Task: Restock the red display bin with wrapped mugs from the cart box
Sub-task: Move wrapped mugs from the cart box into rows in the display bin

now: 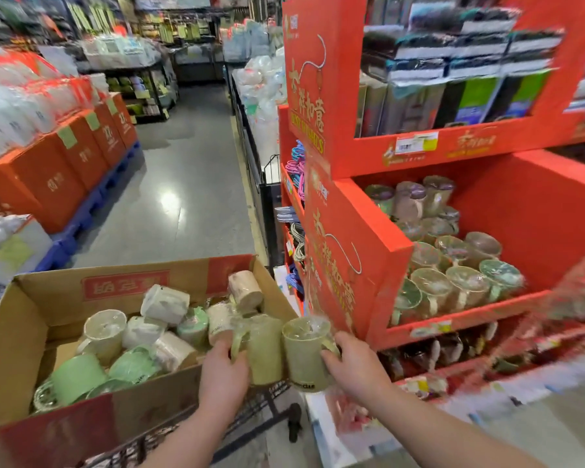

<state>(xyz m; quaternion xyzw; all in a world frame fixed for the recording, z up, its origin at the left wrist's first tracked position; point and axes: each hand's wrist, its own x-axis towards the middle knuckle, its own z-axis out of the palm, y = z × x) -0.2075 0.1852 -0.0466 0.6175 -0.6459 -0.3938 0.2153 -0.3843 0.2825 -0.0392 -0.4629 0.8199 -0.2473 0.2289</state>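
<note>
My left hand grips a wrapped pale green mug by its side, just past the right end of the cardboard cart box. My right hand grips a second wrapped green mug right beside the first one. Both mugs are upright and nearly touching. The box holds several wrapped mugs, green and white, lying loose. The red display bin stands to the right, its floor partly covered with several wrapped mugs.
The box rests on a wire cart. Above the bin sits another red display tier with boxed goods. Hangers hang on the display's left side. An aisle floor runs ahead, with orange cartons on blue pallets at left.
</note>
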